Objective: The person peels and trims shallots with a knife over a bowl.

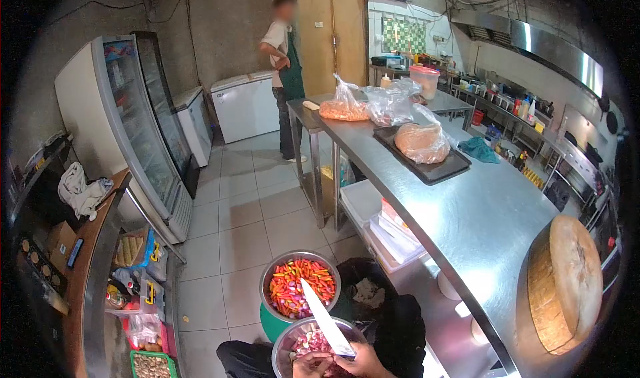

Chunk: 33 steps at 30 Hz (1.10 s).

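Observation:
My right hand is closed round the handle of a large kitchen knife, its broad blade pointing up and away to the left. Close beside it, my left hand has its fingers pinched together; whatever they hold is too small to name. Both hands are over a steel bowl of purple-red pieces that look like shallots. Just beyond stands a second steel bowl, full of red and orange chillies with some purple pieces at its near side. The knife tip overlaps this bowl in view.
A steel table runs along my right, bearing a round wooden chopping block, a dark tray with a bagged lump and other plastic bags. Shelves with crates stand left. A person stands near a chest freezer.

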### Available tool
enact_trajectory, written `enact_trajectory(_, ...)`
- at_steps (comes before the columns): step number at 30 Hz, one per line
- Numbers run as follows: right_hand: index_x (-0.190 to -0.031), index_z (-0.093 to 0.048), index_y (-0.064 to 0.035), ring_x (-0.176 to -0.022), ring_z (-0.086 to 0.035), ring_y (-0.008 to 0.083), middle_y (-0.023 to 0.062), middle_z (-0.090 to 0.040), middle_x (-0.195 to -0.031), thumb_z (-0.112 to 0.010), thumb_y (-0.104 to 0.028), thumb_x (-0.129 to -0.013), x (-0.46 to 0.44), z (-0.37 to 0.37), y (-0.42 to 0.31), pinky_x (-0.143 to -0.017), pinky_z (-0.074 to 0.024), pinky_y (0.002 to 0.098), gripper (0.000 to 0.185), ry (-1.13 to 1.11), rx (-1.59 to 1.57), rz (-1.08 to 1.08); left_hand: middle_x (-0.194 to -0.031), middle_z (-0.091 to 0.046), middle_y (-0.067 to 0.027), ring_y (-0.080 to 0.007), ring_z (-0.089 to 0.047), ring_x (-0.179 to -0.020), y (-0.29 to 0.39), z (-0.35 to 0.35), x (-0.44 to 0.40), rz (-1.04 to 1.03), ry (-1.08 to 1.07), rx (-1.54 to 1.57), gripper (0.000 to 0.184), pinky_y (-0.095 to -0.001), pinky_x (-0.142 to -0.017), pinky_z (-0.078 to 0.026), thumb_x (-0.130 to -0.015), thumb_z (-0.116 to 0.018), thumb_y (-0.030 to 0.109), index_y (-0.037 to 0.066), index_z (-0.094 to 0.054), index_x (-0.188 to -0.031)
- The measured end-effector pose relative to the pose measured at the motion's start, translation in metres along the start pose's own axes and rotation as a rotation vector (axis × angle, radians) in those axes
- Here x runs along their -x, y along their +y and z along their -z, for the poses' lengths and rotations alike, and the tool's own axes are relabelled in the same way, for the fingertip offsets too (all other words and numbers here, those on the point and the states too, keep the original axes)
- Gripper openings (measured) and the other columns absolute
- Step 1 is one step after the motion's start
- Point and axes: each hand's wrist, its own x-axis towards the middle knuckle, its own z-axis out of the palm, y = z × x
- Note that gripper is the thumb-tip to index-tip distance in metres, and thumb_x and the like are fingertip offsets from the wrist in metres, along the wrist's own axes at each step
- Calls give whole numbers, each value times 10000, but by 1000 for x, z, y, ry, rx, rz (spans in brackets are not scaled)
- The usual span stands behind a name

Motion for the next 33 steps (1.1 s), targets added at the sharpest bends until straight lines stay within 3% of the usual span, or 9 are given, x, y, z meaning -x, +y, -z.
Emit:
enact_trajectory(2, -1023, -763, -46, -877, -739, 350, 191, -752, -992, -774, -159, -848, 1, -1, -6, -807, -582, 433, 209, 55, 12, 31, -908, -736, -56, -122, -660, -755, 8, -1, 1, 17, -10, 12, 76, -263, -615, -531, -954, -750, -9, 7, -760, -1028)
enact_trajectory(4, -1052, -759, -35, -925, -740, 352, 196, -755, -1017, -782, -170, -850, 4, -1, -14, -860, -576, 443, 244, 5, -80, -198, -900, -736, -57, -124, -664, -758, 2, 3, 2, 38, -21, 23, 74, -264, -615, -532, -952, -750, -14, 8, -762, -1021)
enact_trajectory(11, -1173, -724, 3, -962, -745, 351, 197, -758, -1069, -811, -182, -849, 1, -5, -6, -894, -578, 437, 383, 111, 19, 19, -997, -735, -66, -159, -691, -836, -28, 13, -5, -97, -2, -93, 101, -270, -650, -568, -956, -737, -21, 19, -751, -1048)
enact_trajectory(16, -1261, -685, 16, -991, -742, 281, 185, -762, -1074, -832, -165, -846, 4, 0, -10, -880, -588, 404, 476, 23, -154, -131, -1008, -732, -60, -162, -697, -865, -22, 11, -1, -34, -13, -14, 100, -280, -673, -581, -968, -727, -16, 28, -743, -1056)
enact_trajectory(18, -1284, -672, 16, -999, -739, 268, 181, -763, -1078, -828, -160, -857, 15, -4, -3, -883, -588, 399, 488, -8, -146, -190, -1046, -722, -51, -161, -697, -905, -16, 10, -1, -19, -17, -237, 164, -287, -702, -586, -968, -691, -46, 32, -721, -1109)
enact_trajectory(21, -1307, -659, 17, -1020, -736, 251, 179, -761, -1099, -809, -144, -893, -2, 7, -21, -894, -590, 393, 469, -80, -283, -207, -1081, -709, -46, -159, -694, -939, 1, 2, 3, 1, 8, 43, 224, -292, -722, -581, -968, -635, -77, 30, -694, -1156)
enact_trajectory(25, -1262, -689, 31, -1071, -729, 264, 192, -755, -1167, -783, -141, -921, -13, 12, -52, -916, -586, 401, 393, -49, -207, -229, -1064, -701, -70, -185, -687, -922, -122, 48, -23, -101, 54, -159, 284, -290, -687, -561, -919, -563, -145, 11, -674, -1129)
enact_trajectory(30, -1207, -718, 8, -928, -749, 317, 206, -770, -1033, -776, -119, -898, 6, 3, -9, -859, -579, 432, 339, -33, -80, -67, -1019, -720, -71, -176, -688, -889, -29, 17, -4, -136, 41, -215, 215, -294, -714, -568, -920, -632, -133, 3, -695, -1075)
enact_trajectory(33, -1210, -719, 4, -919, -747, 326, 213, -757, -1052, -774, -115, -897, 18, -4, -11, -831, -583, 422, 340, -26, -96, -203, -993, -732, -71, -171, -688, -869, -9, 9, -2, -144, 44, -280, 177, -296, -730, -572, -920, -673, -125, -2, -707, -1042)
